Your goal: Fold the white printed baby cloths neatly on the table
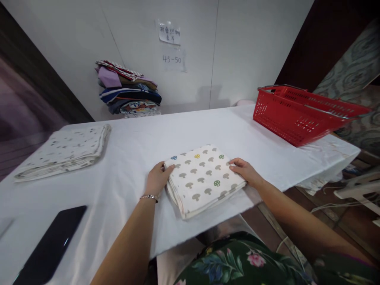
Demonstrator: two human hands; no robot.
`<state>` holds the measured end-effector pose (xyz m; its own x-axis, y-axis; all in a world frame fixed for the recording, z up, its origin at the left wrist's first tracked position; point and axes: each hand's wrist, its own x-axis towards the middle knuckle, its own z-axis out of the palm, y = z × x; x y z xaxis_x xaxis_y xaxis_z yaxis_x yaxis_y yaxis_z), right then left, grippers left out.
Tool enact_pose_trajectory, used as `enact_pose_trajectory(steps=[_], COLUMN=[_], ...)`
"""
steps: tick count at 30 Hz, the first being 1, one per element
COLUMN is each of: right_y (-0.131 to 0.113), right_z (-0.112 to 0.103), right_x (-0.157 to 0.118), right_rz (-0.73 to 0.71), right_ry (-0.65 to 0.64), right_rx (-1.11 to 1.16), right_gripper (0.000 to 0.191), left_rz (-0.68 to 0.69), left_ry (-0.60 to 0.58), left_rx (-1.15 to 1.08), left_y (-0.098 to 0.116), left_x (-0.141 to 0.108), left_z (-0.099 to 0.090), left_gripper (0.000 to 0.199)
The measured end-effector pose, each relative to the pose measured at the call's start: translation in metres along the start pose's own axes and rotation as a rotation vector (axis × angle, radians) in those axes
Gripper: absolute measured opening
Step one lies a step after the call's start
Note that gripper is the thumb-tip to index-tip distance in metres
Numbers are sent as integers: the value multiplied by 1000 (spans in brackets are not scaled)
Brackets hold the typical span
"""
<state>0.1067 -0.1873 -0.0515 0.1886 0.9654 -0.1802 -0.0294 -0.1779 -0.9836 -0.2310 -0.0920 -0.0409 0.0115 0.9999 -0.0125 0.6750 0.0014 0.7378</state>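
Observation:
A white cloth with grey, green, yellow and blue mushroom prints (pixel 204 178) lies folded in several layers near the table's front edge. At its left side, my left hand (pixel 158 177) grips the edge, thumb on top and fingers tucked beneath. My right hand (pixel 245 170) holds the opposite edge, its thumb and fingers at the right corner. The cloth rests on the white tabletop between both hands.
Another folded white cloth (pixel 71 148) lies at the left. A black phone (pixel 53 245) is at the front left. Stacked fabrics (pixel 130 89) stand by the wall at the back. On the right of the white table (pixel 184 128) sits a red basket (pixel 297 114).

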Motion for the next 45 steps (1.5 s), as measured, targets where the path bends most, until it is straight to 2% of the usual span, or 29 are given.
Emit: enact_pose_trajectory(steps=[12, 20, 24, 27, 30, 34, 38, 42, 45], right_y=[-3, -1, -6, -11, -17, -24, -26, -31, -39], right_z=[9, -1, -2, 1, 5, 11, 12, 9, 11], right_x=[-2, -2, 2, 9, 17, 23, 22, 21, 31], right_rz=[-6, 71, 149, 199, 188, 240, 257, 167, 93], right_ry=[95, 137, 169, 125, 54, -23, -87, -60, -40], right_rx=[-63, 258, 190, 63, -61, -249, -161, -116, -110], right_gripper=[24, 28, 22, 27, 34, 34, 33, 36, 37], left_rz=[6, 5, 2, -22, -44, -65, -80, -34, 2], left_ry=[-5, -4, -2, 5, -8, -31, -19, 34, 106], left_rx=[-6, -32, -26, -56, -92, -138, -197, -366, -449], left_y=[0, -2, -1, -1, -4, -11, -14, -9, -1], left_x=[0, 0, 0, 0, 3, 7, 7, 9, 24], left_z=[-1, 1, 1, 2, 4, 10, 16, 14, 6], left_gripper=[41, 41, 42, 48, 61, 70, 67, 66, 69])
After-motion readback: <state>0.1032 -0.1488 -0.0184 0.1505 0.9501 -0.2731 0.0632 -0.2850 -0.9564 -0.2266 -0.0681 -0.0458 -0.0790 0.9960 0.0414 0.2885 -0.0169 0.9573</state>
